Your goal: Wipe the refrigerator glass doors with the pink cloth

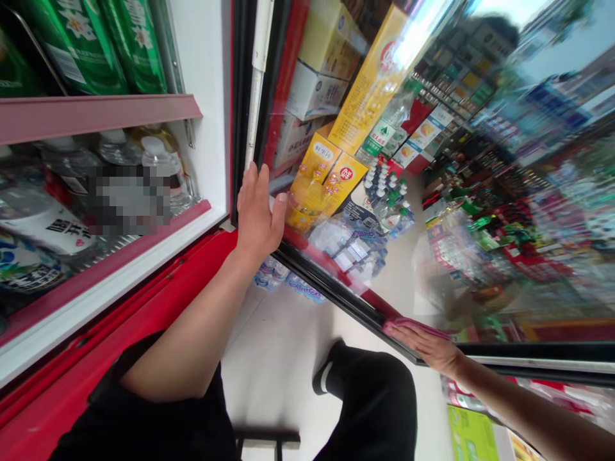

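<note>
My left hand (257, 211) lies flat and open against the hinge-side edge of the open glass fridge door (480, 211), fingers stretched upward. My right hand (425, 344) presses a pink cloth (417, 326) onto the door's black lower frame (336, 291), fingers laid over the cloth. The glass reflects shop shelves and is smeared by motion.
The fridge interior on the left has red-edged shelves (96, 115) with clear bottles (158, 160) and green cans (81, 45). Yellow cartons (327, 173) and packs of water bottles (273, 272) stand behind the door. My leg in black trousers (379, 397) is over the pale floor (278, 358).
</note>
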`<state>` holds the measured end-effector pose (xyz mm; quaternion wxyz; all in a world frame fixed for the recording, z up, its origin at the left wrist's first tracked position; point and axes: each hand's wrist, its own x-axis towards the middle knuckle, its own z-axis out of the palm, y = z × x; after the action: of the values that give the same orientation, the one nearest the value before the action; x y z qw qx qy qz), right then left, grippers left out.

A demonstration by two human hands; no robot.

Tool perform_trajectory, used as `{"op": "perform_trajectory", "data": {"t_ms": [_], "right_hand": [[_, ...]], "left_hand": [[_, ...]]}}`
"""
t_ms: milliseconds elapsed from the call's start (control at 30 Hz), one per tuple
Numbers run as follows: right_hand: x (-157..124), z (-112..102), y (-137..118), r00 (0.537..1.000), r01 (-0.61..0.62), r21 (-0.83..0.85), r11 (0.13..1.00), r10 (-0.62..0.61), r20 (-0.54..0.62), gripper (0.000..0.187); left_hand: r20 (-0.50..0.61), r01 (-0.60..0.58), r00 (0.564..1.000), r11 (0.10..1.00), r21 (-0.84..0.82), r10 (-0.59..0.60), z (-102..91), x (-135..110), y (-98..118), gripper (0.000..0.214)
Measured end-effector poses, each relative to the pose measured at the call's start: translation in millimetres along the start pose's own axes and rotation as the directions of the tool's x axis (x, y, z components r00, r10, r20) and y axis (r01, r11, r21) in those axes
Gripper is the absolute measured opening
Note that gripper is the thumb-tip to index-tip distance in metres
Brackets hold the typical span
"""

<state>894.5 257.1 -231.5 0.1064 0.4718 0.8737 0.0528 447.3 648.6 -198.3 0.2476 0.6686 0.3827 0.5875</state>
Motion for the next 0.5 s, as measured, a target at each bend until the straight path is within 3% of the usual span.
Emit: {"op": "perform_trajectory", "data": {"t_ms": [67, 133, 333, 433, 500], "right_hand": [[14, -6, -1, 0.996, 0.054, -0.028, 0.998, -0.056, -0.073, 0.096], [51, -10, -4, 0.982, 0.128, -0.069, 0.989, -0.136, -0.129, 0.099], [224, -20, -10, 0.983, 0.169, -0.129, 0.977, -0.176, -0.044, 0.071], [313, -49, -9, 0.986, 0.168, -0.162, 0.972, -0.169, 0.012, 0.068], [367, -88, -7, 0.989, 0.147, -0.175, 0.974, -0.15, -0.009, 0.067]], "left_hand": [[0.003, -0.003, 1.0, 1.0, -0.004, 0.003, -0.8, 0, 1, 0.082], [0.0, -0.005, 1.0, 1.0, -0.006, 0.005, -1.5, 0, 1, 0.083], [0.004, 0.003, 1.0, 1.0, -0.004, -0.003, 0.1, -3, 0, 0.083], [0.008, 0.003, 1.0, 1.0, 0.003, -0.003, 2.1, -2, 1, 0.085], [-0.001, 0.003, 1.0, 1.0, -0.004, -0.003, 3.5, 0, 2, 0.086]]}}
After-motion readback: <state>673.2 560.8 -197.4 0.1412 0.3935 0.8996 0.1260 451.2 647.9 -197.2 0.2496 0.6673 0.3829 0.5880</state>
